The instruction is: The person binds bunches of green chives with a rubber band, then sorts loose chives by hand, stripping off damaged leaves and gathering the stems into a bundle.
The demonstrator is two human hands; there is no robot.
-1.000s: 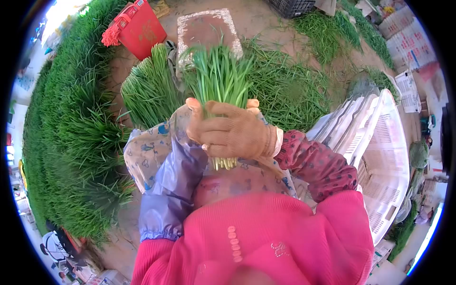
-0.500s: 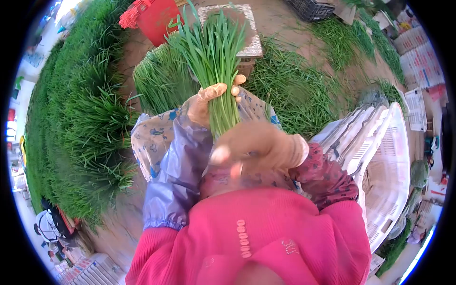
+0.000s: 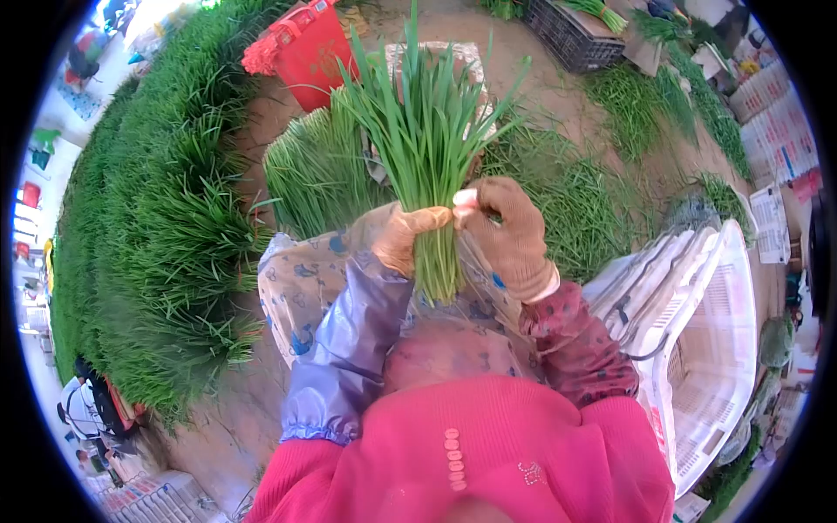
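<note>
A bunch of garlic chives stands leaves-up in front of my lap, its pale stem ends pointing toward me. My left hand, in a light glove and purple sleeve, is wrapped around the stems with the thumb across the front. On the right side of the bunch is my right hand, in a brown knit glove with bare fingertips. Its thumb and fingers are pinched together at the stems, close to my left thumb. Whatever lies between those fingertips is too small to make out. A patterned plastic apron covers my lap.
Piled chives line the left side. Ahead are another chive stack, a red bag and a pale-edged stool. Loose leaves cover the ground to the right, near white crates. A black crate stands far back.
My right hand has moved up and away from my body to the stems, its fingers now pinched. The bunch sits slightly lower and further right, and its leaves fan out more.
</note>
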